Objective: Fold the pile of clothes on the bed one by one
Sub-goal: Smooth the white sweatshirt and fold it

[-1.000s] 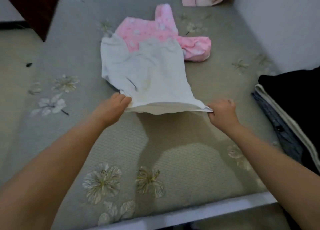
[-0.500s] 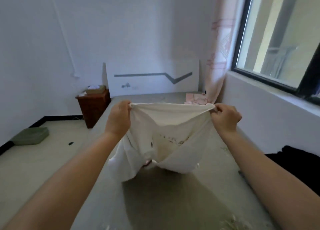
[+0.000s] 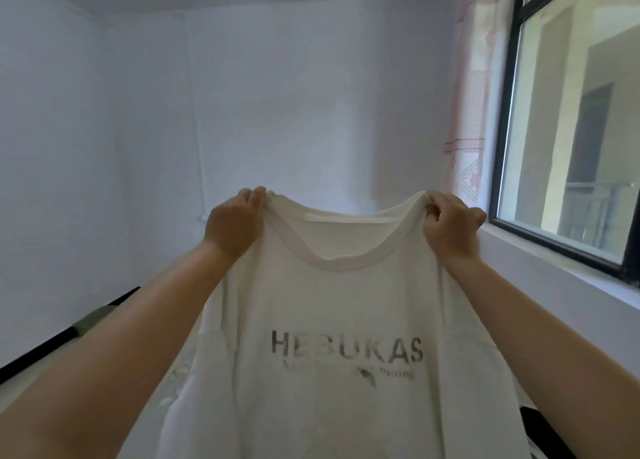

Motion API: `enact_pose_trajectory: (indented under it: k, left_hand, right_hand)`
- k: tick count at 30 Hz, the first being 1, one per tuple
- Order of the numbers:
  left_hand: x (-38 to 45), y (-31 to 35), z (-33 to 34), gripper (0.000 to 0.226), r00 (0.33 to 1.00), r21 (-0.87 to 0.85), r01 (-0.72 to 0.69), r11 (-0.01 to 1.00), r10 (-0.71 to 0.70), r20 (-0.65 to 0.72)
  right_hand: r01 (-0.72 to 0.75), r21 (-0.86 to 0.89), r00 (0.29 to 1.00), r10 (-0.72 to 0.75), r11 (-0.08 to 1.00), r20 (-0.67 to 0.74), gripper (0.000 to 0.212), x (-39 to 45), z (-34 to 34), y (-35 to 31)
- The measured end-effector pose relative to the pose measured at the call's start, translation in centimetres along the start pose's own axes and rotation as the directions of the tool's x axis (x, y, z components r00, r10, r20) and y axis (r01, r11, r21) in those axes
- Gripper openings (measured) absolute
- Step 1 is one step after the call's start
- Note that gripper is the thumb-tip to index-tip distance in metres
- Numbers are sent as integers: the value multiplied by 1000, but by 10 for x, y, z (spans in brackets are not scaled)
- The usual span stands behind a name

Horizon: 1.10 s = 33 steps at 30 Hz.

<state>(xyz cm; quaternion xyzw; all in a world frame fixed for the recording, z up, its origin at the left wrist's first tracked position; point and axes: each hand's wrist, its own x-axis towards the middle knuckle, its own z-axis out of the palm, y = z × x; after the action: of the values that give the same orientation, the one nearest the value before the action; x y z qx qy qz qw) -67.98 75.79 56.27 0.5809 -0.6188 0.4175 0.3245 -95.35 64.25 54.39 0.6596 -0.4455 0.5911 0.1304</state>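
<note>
A white T-shirt [image 3: 346, 306] with dark printed letters across the chest hangs in the air in front of me, its neckline on top. My left hand [image 3: 235, 223] grips the shirt at its left shoulder. My right hand [image 3: 450, 226] grips the right shoulder at the same height. The shirt hangs spread between both fists and covers the bed and the other clothes below.
White walls [image 3: 277, 95] fill the view ahead. A dark-framed window [image 3: 568, 119] with a pink patterned curtain [image 3: 474, 95] beside it is on the right. A dark edge [image 3: 540, 427] shows at the lower right, a dark skirting [image 3: 52, 348] at the lower left.
Both hands lifted the white shirt off the bed and raised it high, and it now hangs open with its print facing me. The view tilted up from the bed to the wall.
</note>
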Motion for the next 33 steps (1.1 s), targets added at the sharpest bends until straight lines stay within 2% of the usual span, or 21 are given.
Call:
enact_pose_trajectory:
  k: [2, 4, 7, 9, 13, 16, 20, 23, 27, 28, 30, 33]
  left_hand:
    - [-3, -9, -4, 35, 997, 114, -66, 991, 60, 54]
    - [-11, -21, 2, 42, 987, 171, -127, 977, 108, 115]
    - [-32, -38, 29, 44, 964, 201, -209, 957, 167, 208]
    - [-49, -48, 55, 41, 945, 197, -241, 950, 184, 271]
    - [-87, -71, 121, 37, 880, 124, -244, 962, 166, 446]
    - [-113, -95, 181, 20, 793, 105, -91, 990, 8, 610]
    - [-137, -117, 258, 32, 665, 12, 82, 997, -64, 744]
    - [-160, -127, 312, 34, 581, -7, 120, 993, -64, 812]
    - [-192, -134, 373, 34, 453, -62, 176, 982, -25, 891]
    - [-197, -135, 385, 34, 453, -70, 174, 982, -17, 891]
    - [-201, -136, 407, 28, 557, -180, 128, 975, 80, 827]
    - [-192, -147, 441, 30, 674, -259, -78, 963, 242, 698]
  right_hand:
    - [75, -53, 994, -71, 996, 85, 38, 1, 9, 1]
    - [189, -28, 963, -180, 982, 200, 27, -2, 20, 7]
    - [342, 75, 857, -344, 937, 384, 22, -18, 41, 23]
    - [374, 69, 786, -355, 925, 507, 25, -34, 62, 34]
    - [393, 68, 696, -345, 917, 630, 28, -69, 119, 54]
    - [392, 73, 625, -324, 917, 710, 28, -92, 174, 71]
    - [358, 59, 547, -261, 932, 795, 28, -115, 246, 91]
    - [278, -19, 502, -128, 960, 855, 31, -140, 292, 113]
    - [179, -111, 405, 30, 978, 914, 31, -175, 333, 144]
    - [165, -112, 391, 39, 980, 920, 30, -180, 340, 150]
    - [142, -61, 418, -4, 988, 909, 25, -182, 353, 161]
    - [134, -19, 473, -47, 991, 880, 24, -173, 383, 179]
